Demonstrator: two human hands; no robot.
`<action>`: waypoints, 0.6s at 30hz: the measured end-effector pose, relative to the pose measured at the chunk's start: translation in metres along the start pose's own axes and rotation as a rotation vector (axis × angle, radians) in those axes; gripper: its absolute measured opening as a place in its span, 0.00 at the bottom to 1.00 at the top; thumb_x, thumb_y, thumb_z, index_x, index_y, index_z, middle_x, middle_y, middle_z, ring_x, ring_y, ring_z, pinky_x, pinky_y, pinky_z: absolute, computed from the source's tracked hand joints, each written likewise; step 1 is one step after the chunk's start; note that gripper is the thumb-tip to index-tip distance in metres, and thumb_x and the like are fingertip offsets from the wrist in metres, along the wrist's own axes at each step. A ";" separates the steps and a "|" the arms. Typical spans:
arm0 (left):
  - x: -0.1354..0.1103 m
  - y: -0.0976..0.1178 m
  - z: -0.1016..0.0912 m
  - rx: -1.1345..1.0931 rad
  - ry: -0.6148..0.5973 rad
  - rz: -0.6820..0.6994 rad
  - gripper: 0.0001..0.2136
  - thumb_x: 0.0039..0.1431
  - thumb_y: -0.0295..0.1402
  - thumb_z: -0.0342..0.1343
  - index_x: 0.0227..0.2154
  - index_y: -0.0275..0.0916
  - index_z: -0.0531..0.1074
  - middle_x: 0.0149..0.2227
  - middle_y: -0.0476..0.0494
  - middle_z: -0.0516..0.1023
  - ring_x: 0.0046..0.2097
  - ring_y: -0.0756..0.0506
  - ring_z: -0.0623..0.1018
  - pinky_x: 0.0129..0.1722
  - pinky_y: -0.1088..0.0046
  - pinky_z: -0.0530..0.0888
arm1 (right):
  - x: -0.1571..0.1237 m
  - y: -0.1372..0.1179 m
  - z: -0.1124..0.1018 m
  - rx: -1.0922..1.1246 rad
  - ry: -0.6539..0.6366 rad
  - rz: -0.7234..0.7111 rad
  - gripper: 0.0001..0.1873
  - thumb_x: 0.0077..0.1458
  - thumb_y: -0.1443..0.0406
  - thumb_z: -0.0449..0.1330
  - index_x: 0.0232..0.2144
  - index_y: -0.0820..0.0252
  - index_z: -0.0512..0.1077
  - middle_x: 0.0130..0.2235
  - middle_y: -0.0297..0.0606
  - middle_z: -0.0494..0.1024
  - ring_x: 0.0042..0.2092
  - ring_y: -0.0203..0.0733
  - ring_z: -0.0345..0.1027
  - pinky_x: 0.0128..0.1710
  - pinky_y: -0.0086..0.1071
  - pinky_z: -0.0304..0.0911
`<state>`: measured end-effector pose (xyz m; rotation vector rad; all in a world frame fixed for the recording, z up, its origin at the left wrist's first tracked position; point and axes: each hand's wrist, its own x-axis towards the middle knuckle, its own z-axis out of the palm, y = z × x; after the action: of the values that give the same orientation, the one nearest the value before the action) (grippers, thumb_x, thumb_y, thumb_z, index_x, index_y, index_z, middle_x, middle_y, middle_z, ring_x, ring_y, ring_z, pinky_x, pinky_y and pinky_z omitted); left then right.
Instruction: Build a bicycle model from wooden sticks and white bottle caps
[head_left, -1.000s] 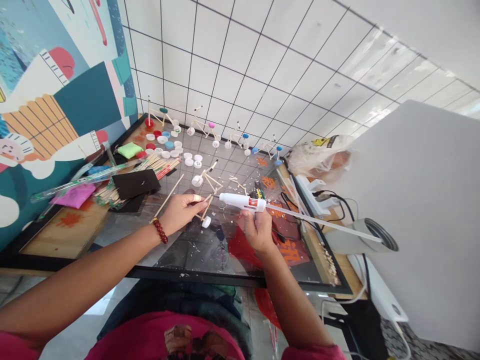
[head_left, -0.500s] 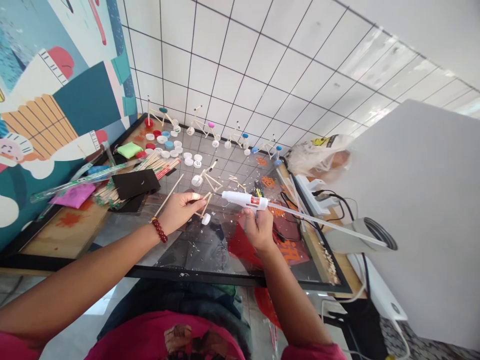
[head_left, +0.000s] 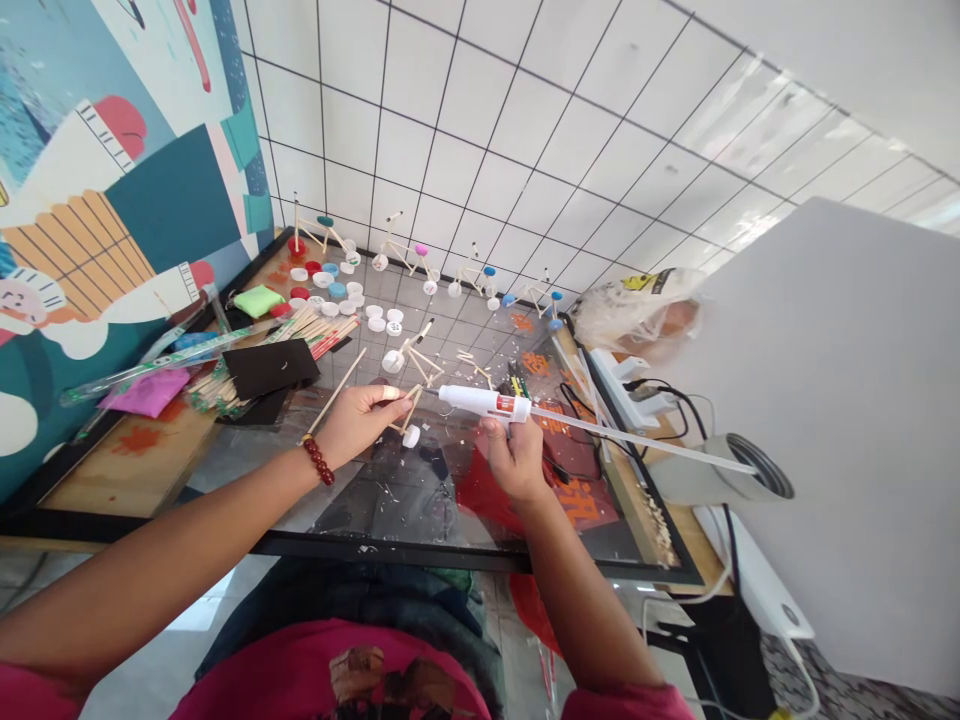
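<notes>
My left hand point(head_left: 367, 422) pinches a small frame of wooden sticks point(head_left: 415, 408) between thumb and fingers, with a white bottle cap point(head_left: 411, 436) at its lower end. My right hand point(head_left: 514, 455) is wrapped round the handle of a white hot glue gun point(head_left: 480, 400). Its nozzle points left and is at the frame's top, close to my left fingertips; whether it touches I cannot tell. A long clear glue stick point(head_left: 645, 440) sticks out of the gun's back. Just beyond my hands stands another stick piece point(head_left: 420, 358) joined to a white cap point(head_left: 393, 361).
Several finished stick-and-cap models point(head_left: 465, 280) line the table's back edge. Loose bottle caps point(head_left: 337, 290) and bundled sticks point(head_left: 319, 330) with black card point(head_left: 271, 366) lie at left. A power strip point(head_left: 626, 385), cables and a grey-white cylinder point(head_left: 712, 470) are at right.
The glue gun and my right hand have shifted slightly left, bringing the nozzle nearer my left fingertips. My left hand keeps its hold on the stick frame.
</notes>
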<state>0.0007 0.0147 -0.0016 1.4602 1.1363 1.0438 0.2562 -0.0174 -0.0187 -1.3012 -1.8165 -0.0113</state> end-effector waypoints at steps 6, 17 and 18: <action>0.000 0.000 0.000 0.017 -0.004 0.009 0.16 0.54 0.44 0.62 0.38 0.38 0.83 0.37 0.43 0.85 0.40 0.41 0.81 0.40 0.69 0.77 | 0.001 -0.001 -0.001 0.028 0.005 0.009 0.21 0.65 0.51 0.50 0.35 0.59 0.73 0.31 0.43 0.78 0.33 0.47 0.72 0.34 0.40 0.65; -0.001 0.007 -0.001 0.000 -0.075 -0.021 0.20 0.57 0.51 0.56 0.34 0.37 0.80 0.32 0.44 0.81 0.30 0.47 0.74 0.27 0.74 0.70 | 0.001 -0.005 -0.002 0.109 0.012 0.021 0.20 0.65 0.51 0.51 0.34 0.59 0.73 0.31 0.42 0.78 0.34 0.48 0.73 0.37 0.42 0.67; -0.001 0.007 -0.001 -0.016 -0.091 -0.040 0.20 0.57 0.51 0.57 0.33 0.37 0.80 0.31 0.45 0.80 0.28 0.48 0.73 0.26 0.75 0.68 | 0.001 -0.006 -0.003 0.130 0.009 0.013 0.19 0.65 0.52 0.51 0.36 0.59 0.73 0.31 0.42 0.78 0.35 0.47 0.73 0.37 0.42 0.68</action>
<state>0.0005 0.0132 0.0058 1.4519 1.0856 0.9480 0.2534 -0.0205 -0.0141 -1.2198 -1.7712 0.1060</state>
